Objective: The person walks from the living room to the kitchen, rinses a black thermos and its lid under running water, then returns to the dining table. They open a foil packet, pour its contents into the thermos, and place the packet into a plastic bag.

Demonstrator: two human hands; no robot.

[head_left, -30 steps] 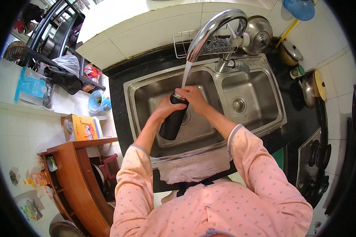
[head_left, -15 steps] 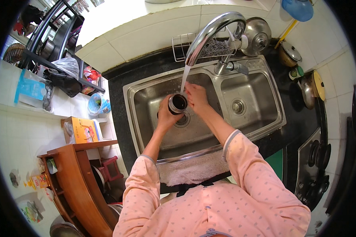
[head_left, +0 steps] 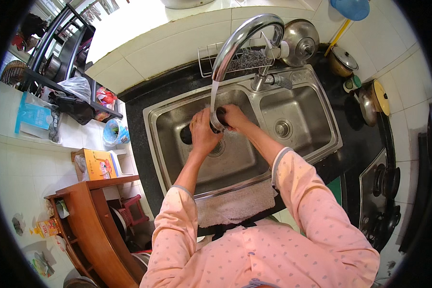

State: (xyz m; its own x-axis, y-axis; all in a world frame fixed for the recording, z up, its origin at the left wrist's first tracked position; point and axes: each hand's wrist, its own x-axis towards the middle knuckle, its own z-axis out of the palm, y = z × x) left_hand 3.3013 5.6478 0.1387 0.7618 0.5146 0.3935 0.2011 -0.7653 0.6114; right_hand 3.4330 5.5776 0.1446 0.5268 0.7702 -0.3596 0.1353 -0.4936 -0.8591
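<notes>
The left hand (head_left: 206, 133) wraps a black bottle (head_left: 186, 135), tilted in the larger sink basin (head_left: 235, 168) beneath the running faucet (head_left: 235, 38); the right hand (head_left: 236, 117) meets its silver neck (head_left: 216, 123), grip unclear. A metal pot lid (head_left: 298, 43) stands right of the faucet.

A dark cylindrical flask (head_left: 186, 135) with a silvery band (head_left: 215, 121) is held tilted sideways, band end rightward, over the larger sink basin (head_left: 235, 174); its midsection is hidden.
</notes>
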